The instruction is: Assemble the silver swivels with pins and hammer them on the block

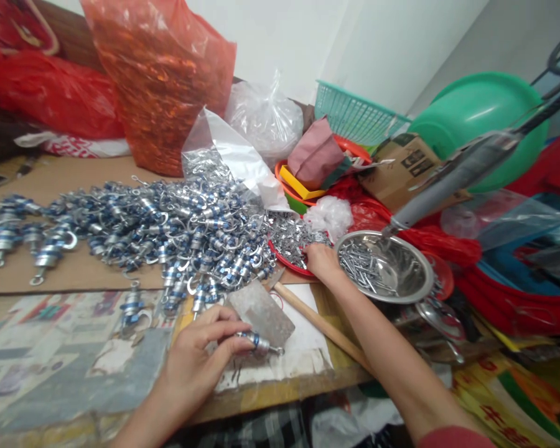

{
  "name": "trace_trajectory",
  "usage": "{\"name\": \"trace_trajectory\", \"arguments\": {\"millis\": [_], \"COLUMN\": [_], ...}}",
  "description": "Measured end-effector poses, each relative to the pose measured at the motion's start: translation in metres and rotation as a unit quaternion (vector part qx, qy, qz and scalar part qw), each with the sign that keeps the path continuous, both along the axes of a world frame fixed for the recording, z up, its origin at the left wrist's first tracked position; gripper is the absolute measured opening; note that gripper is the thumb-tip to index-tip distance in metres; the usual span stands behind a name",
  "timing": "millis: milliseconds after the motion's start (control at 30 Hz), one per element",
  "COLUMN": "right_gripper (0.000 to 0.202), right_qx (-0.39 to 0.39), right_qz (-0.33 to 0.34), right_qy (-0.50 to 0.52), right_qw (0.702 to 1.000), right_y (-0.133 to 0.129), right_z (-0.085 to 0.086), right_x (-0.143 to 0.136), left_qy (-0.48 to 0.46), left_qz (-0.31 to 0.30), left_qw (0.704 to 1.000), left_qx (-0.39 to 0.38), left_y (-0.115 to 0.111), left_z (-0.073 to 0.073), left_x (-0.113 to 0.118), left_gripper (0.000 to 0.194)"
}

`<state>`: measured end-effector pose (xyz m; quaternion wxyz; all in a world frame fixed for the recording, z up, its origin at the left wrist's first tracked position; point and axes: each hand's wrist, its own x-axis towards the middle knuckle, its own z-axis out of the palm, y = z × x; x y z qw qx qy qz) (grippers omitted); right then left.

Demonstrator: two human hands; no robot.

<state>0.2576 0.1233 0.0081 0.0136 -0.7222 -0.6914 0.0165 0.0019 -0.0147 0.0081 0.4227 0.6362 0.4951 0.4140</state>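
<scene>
My left hand (210, 342) pinches a small silver-and-blue metal fitting (257, 342) with a ring at its end, over the near edge of a grey metal block (273, 317). My right hand (323, 261) reaches into a red plate (293, 268) heaped with small shiny metal pieces (292, 236). Its fingers are curled and partly hidden, so what they hold cannot be seen. A hammer (322, 323) with a wooden handle lies between the block and my right forearm. Many similar fittings (168, 230), some with hooks, are piled left of the plate.
Right of the plate stands a steel bowl (413, 274) of metal pins. A grey-handled tool (452, 177) slants above it. Behind are an orange-red bag (163, 81), a clear bag (264, 118), a green basket (354, 112) and a green basin (485, 118).
</scene>
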Motion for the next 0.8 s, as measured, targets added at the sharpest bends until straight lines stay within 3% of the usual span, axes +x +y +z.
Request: {"name": "trace_trajectory", "arguments": {"millis": [200,367,400,467,533,667,800], "right_gripper": [0.013,0.024,0.023,0.015,0.01,0.011,0.011], "right_qx": [0.04,0.104,0.105,0.091,0.087,0.088,0.087], "right_qz": [0.023,0.07,0.09,0.158,0.211,0.231,0.222], "right_qy": [0.09,0.245,0.288,0.446,0.516,0.582,0.618], "right_qw": [0.995,0.962,0.948,0.876,0.826,0.775,0.749], "right_y": [-0.005,-0.056,-0.072,-0.101,-0.124,-0.141,-0.143], "right_z": [0.007,0.02,0.022,0.026,0.028,0.023,0.015], "right_x": [0.006,-0.034,-0.046,-0.068,-0.084,-0.097,-0.096], "left_qy": [-0.009,-0.032,-0.035,-0.037,-0.039,-0.046,-0.066], "left_qz": [0.009,0.037,0.048,0.07,0.085,0.078,0.037], "left_qw": [1.0,0.999,0.998,0.996,0.995,0.996,0.997], "left_qx": [0.008,-0.008,-0.015,-0.027,-0.032,-0.021,0.0], "left_y": [-0.004,-0.005,-0.005,-0.005,-0.005,-0.007,-0.009], "left_z": [-0.001,-0.002,-0.002,-0.003,-0.004,-0.005,-0.003], "left_x": [-0.002,0.0,0.001,0.002,0.002,0.002,0.003], "left_gripper": [0.012,0.016,0.02,0.027,0.032,0.032,0.021]}}
